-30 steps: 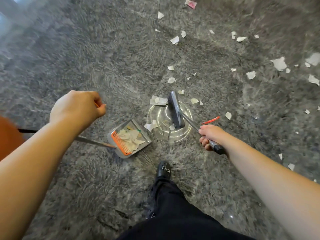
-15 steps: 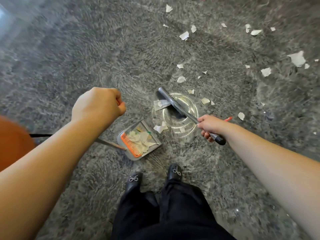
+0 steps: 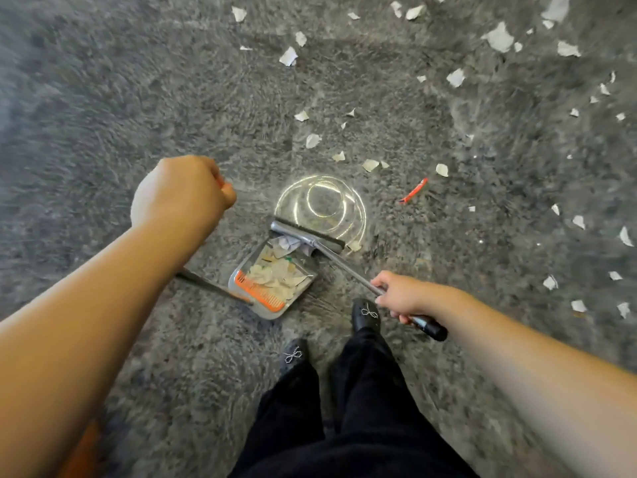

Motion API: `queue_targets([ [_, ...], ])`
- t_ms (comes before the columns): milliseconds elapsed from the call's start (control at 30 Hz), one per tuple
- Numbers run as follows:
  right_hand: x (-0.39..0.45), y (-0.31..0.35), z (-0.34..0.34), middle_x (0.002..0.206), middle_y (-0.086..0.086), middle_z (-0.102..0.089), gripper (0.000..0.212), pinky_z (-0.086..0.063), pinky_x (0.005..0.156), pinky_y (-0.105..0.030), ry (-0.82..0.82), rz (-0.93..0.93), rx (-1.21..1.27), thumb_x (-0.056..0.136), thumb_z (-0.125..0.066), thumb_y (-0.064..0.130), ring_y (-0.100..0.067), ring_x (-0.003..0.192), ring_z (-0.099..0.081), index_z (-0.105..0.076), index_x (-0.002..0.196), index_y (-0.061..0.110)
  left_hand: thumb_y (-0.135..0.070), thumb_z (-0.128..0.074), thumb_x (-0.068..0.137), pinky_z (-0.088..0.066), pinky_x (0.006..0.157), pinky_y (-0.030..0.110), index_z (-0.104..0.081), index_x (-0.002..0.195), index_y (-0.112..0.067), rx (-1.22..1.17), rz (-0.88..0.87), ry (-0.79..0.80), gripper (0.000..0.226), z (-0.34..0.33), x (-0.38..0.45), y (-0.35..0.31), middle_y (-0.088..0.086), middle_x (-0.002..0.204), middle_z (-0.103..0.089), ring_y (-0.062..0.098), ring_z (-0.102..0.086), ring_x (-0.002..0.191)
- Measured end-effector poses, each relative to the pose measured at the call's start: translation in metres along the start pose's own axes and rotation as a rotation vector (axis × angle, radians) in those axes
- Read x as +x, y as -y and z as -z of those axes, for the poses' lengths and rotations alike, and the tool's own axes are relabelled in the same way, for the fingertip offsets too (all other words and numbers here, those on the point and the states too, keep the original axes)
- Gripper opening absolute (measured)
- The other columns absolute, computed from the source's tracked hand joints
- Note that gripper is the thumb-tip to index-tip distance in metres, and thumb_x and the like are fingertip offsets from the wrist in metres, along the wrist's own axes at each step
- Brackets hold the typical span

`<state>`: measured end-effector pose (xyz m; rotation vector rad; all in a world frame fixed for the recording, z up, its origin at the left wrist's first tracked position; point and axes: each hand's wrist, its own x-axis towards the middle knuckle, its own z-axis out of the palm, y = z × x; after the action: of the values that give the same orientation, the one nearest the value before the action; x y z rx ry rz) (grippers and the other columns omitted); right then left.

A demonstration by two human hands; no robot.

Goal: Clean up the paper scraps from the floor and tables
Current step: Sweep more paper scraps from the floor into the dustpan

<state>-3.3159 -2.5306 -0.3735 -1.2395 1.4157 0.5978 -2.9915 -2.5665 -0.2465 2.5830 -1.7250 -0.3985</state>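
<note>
— Looking at the floor (image 3: 103,98): how far along is she?

— Partway, it seems. Many paper scraps (image 3: 499,37) lie scattered, mostly far right.

— And the dustpan (image 3: 272,281)?

— Holding a pile already; the broom (image 3: 306,236) head sits at its mouth with scraps against it.

— Her hands?

— The left hand (image 3: 179,193) is fisted round the dustpan's long handle, the right hand (image 3: 401,294) grips the broom shaft. No desk shows.

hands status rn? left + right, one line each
Left hand: fingers curled round the top of the dustpan handle.
Right hand: grips the broom handle, its head at the dustpan mouth.
</note>
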Motion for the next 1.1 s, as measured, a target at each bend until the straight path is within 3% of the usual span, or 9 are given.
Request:
queue_targets([
  [100,-0.012,-0.005,-0.033,0.080,-0.005,-0.049,0.037,-0.038,0.034,-0.017,0.015,0.009,0.030,0.098,-0.048,0.015,-0.006,0.028,-0.047,-0.038,0.133,0.021,-0.035,-0.058,0.083,-0.042,0.065,0.033,-0.065,0.080,-0.023,-0.035,-0.025,-0.011,0.014,-0.001,-0.006,0.006,0.011,0.086,-0.066,0.033,-0.059,0.081],
  [233,-0.024,-0.006,-0.062,0.077,-0.005,-0.055,0.040,-0.040,0.037,-0.018,0.052,0.036,0.105,0.098,-0.049,0.020,-0.005,0.031,-0.048,-0.037,0.135,0.022,-0.037,-0.058,0.083,-0.041,0.065,0.032,-0.060,0.076,-0.028,-0.060,-0.070,-0.003,0.011,-0.006,-0.021,0.013,0.010,0.087,-0.067,0.034,-0.060,0.084],
  [367,-0.037,-0.006,-0.072,0.075,-0.007,-0.057,0.042,-0.040,0.038,-0.017,0.076,0.049,0.161,0.098,-0.048,0.022,-0.006,0.034,-0.049,-0.036,0.138,0.024,-0.039,-0.060,0.083,-0.039,0.064,0.031,-0.060,0.074,-0.028,-0.074,-0.044,0.002,0.014,-0.007,-0.034,0.026,0.008,0.084,-0.067,0.028,-0.052,0.075],
  [700,-0.071,-0.027,-0.064,0.067,-0.006,-0.058,0.038,-0.041,0.040,-0.022,0.046,-0.009,0.400,0.096,-0.050,0.024,-0.010,0.038,-0.048,-0.042,0.133,0.034,-0.041,-0.062,0.085,-0.046,0.065,0.032,-0.063,0.078,-0.028,-0.045,-0.105,0.010,0.015,-0.007,-0.048,0.034,0.001,0.079,-0.067,0.030,-0.060,0.084],
  [833,-0.087,-0.038,-0.045,0.062,-0.006,-0.054,0.037,-0.037,0.038,-0.019,-0.010,-0.041,0.570,0.097,-0.049,0.023,-0.011,0.035,-0.044,-0.043,0.133,0.032,-0.042,-0.064,0.083,-0.043,0.063,0.030,-0.057,0.072,-0.031,-0.033,-0.173,0.080,0.017,-0.004,-0.042,0.027,-0.010,0.062,-0.056,0.025,-0.054,0.072],
  [933,-0.094,-0.047,-0.030,0.064,-0.007,-0.049,0.036,-0.034,0.036,-0.016,-0.073,-0.063,0.653,0.100,-0.046,0.020,-0.009,0.032,-0.039,-0.042,0.134,0.030,-0.043,-0.065,0.082,-0.041,0.060,0.029,-0.056,0.071,-0.034,-0.002,-0.256,0.100,0.017,-0.005,-0.038,0.014,-0.002,0.070,-0.063,0.024,-0.053,0.070],
  [1100,-0.087,-0.067,-0.012,0.063,-0.007,-0.044,0.036,-0.032,0.034,-0.016,-0.158,-0.106,0.733,0.102,-0.042,0.017,-0.008,0.031,-0.035,-0.038,0.136,0.027,-0.042,-0.062,0.083,-0.037,0.056,0.029,-0.059,0.072,-0.032,0.086,-0.356,0.097,0.015,-0.014,-0.031,-0.014,-0.002,0.066,-0.058,0.024,-0.051,0.065],
])
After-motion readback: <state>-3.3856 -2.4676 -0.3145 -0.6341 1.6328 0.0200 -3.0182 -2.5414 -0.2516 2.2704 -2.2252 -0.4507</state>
